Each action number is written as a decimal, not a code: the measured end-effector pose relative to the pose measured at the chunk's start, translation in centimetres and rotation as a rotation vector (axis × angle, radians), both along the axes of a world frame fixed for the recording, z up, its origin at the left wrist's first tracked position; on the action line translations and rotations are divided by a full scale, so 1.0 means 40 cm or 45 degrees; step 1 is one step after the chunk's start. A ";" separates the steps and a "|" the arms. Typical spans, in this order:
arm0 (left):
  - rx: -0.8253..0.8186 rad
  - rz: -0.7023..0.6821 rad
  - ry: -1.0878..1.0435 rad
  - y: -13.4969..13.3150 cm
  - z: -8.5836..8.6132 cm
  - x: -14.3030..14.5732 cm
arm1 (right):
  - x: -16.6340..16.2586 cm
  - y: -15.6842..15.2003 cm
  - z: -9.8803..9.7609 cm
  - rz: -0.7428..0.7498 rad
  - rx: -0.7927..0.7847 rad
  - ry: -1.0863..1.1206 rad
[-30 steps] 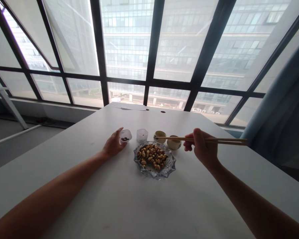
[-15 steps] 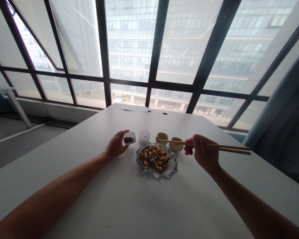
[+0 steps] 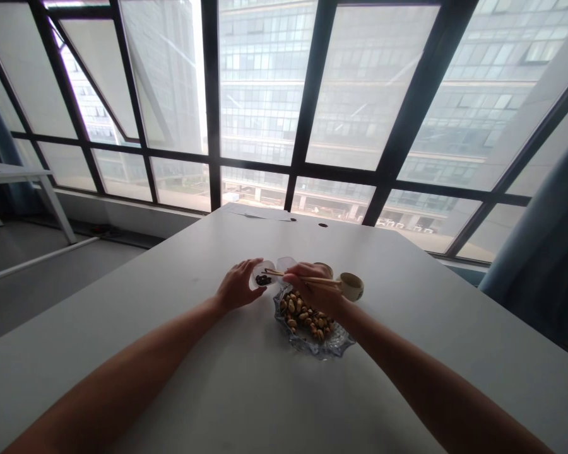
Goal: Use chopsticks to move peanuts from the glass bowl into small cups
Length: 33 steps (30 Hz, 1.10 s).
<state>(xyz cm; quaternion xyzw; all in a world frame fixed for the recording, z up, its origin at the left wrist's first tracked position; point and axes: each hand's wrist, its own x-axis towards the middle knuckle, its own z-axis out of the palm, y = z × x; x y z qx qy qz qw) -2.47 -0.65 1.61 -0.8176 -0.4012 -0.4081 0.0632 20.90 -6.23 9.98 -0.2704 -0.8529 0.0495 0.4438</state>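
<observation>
My left hand [image 3: 238, 288] grips a small clear cup [image 3: 261, 276] with dark seeds in it and tilts it toward me. My right hand [image 3: 312, 289] is closed on a pair of wooden chopsticks [image 3: 307, 278], held over a glass dish of nuts [image 3: 312, 321]. The chopstick tips reach left into the mouth of the small cup. A second clear cup [image 3: 284, 263] shows behind my right hand.
Two small beige ceramic cups [image 3: 351, 285] stand right of my hands, one mostly hidden. The white table [image 3: 246, 391] runs back to a wall of dark-framed windows. Another white table [image 3: 9, 173] stands far left, and a blue curtain [image 3: 549, 265] hangs at right.
My right hand has swung left across the dish, bringing the chopstick tips to the small cup. My left hand still holds the cup. The camera has shifted left.
</observation>
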 end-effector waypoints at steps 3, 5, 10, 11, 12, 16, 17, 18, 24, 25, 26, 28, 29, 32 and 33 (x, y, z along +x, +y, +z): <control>-0.022 -0.016 0.020 0.000 -0.001 0.000 | -0.007 0.009 0.002 0.016 -0.008 -0.083; -0.042 -0.017 0.045 0.000 -0.002 -0.001 | 0.009 -0.005 0.008 -0.029 -0.078 -0.066; -0.071 0.010 0.075 0.006 -0.009 -0.004 | 0.105 -0.074 0.038 -0.189 -0.463 0.327; -0.076 0.015 0.078 0.007 -0.010 -0.004 | 0.124 -0.088 0.043 -0.228 -0.566 0.359; -0.083 0.019 0.082 0.008 -0.012 -0.005 | 0.140 -0.102 0.045 -0.248 -0.671 0.363; -0.103 0.046 0.090 0.008 -0.013 -0.006 | 0.163 -0.135 0.027 -0.202 -1.011 0.224; -0.103 0.051 0.089 0.008 -0.013 -0.006 | 0.161 -0.138 0.017 -0.186 -1.031 0.218; -0.102 0.055 0.087 0.008 -0.012 -0.007 | 0.159 -0.138 0.006 -0.179 -1.017 0.232; -0.093 0.070 0.075 0.008 -0.008 -0.005 | 0.191 -0.128 -0.001 -0.221 -0.772 0.335; -0.094 0.069 0.073 0.008 -0.008 -0.004 | 0.203 -0.129 0.008 -0.235 -0.771 0.361; -0.095 0.066 0.073 0.008 -0.008 -0.002 | 0.215 -0.132 0.018 -0.246 -0.795 0.380; -0.099 0.062 0.073 0.010 -0.009 0.000 | 0.230 -0.137 0.033 -0.206 -0.936 0.304; -0.101 0.063 0.073 0.011 -0.010 0.002 | 0.233 -0.139 0.035 -0.164 -1.019 0.236; -0.105 0.081 0.073 0.013 -0.011 0.004 | 0.226 -0.136 0.022 -0.089 -1.103 0.139; -0.105 0.085 0.074 0.014 -0.011 0.005 | 0.223 -0.133 0.013 -0.105 -1.057 0.164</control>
